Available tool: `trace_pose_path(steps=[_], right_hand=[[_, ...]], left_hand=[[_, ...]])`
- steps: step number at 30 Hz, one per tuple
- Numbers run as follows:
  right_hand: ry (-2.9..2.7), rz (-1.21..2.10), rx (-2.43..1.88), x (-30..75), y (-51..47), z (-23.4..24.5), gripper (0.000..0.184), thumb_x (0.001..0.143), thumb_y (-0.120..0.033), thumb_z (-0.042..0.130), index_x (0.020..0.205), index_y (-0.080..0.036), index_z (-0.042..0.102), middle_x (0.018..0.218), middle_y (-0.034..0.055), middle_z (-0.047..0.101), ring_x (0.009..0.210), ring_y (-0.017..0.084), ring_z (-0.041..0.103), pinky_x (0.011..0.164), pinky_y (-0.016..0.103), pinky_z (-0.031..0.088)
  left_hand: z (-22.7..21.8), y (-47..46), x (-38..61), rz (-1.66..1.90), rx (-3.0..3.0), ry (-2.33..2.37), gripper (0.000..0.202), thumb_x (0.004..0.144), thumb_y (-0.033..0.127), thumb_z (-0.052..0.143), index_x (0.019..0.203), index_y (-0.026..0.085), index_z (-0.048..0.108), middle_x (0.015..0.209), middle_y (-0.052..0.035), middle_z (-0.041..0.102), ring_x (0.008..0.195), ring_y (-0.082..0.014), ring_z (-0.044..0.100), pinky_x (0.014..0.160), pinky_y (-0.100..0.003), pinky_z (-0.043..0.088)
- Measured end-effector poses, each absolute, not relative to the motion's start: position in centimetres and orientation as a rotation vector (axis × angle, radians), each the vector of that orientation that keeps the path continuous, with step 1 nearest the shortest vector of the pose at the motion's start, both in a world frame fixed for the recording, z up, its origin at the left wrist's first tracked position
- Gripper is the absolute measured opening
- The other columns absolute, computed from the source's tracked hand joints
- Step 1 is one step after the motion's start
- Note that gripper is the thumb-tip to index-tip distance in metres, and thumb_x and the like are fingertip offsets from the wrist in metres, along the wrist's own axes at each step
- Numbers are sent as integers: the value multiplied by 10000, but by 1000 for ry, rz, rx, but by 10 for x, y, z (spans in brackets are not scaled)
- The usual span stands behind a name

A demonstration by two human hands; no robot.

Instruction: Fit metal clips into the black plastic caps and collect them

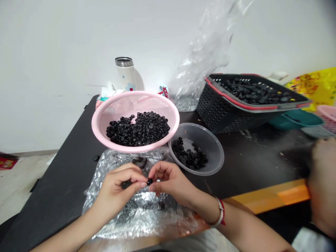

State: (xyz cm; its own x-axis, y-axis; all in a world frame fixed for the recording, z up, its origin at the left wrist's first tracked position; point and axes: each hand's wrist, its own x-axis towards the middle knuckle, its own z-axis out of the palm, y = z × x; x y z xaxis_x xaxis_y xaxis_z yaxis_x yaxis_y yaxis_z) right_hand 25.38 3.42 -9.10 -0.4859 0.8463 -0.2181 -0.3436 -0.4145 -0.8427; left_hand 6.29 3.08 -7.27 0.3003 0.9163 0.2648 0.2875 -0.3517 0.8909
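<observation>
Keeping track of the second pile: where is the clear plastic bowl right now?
In the head view, the clear plastic bowl sits right of the pink colander, just beyond the person's right hand.

A plain white wall (pixel 52 63) rises behind a black table (pixel 52 199), above a pale floor (pixel 21 189).

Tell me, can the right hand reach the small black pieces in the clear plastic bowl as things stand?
Probably yes. The right hand lies just in front of the clear plastic bowl, and nothing stands between them. It is pinching a small black piece, so it would likely need to let go first.
</observation>
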Motion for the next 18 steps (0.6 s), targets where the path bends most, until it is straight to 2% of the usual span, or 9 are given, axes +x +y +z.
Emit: trace_pose_path(steps=[6,11,14,18], right_hand=[[-939,2018,-869,253,34,-92,388,545,-268,910,758,-140,612,599,-34,647,515,79,578,466,168,460],[-943,2039,-854,253,34,-94,382,567,-281,900,776,-147,611,610,-21,670,541,102,620,466,169,445],[-962,2036,-828,254,35,-95,378,585,-284,893,791,-150,606,624,-20,674,560,108,632,467,169,444],[-980,2052,-803,255,37,-97,391,595,-283,886,825,-157,595,635,-24,677,565,120,648,455,173,452]], left_hand=[[-76,29,63,1126,1934,1025,128,775,113,731,751,233,765,776,-5,689,689,-115,661,640,-191,519],[-81,27,63,1167,2010,966,113,827,128,695,801,220,755,816,-29,680,726,-133,645,659,-228,519],[-78,26,62,1168,2134,933,139,853,97,654,891,207,729,869,-48,678,776,-150,633,685,-261,517],[-73,26,61,1199,2383,804,303,830,7,632,1082,171,671,959,-76,664,838,-162,603,743,-297,510]])
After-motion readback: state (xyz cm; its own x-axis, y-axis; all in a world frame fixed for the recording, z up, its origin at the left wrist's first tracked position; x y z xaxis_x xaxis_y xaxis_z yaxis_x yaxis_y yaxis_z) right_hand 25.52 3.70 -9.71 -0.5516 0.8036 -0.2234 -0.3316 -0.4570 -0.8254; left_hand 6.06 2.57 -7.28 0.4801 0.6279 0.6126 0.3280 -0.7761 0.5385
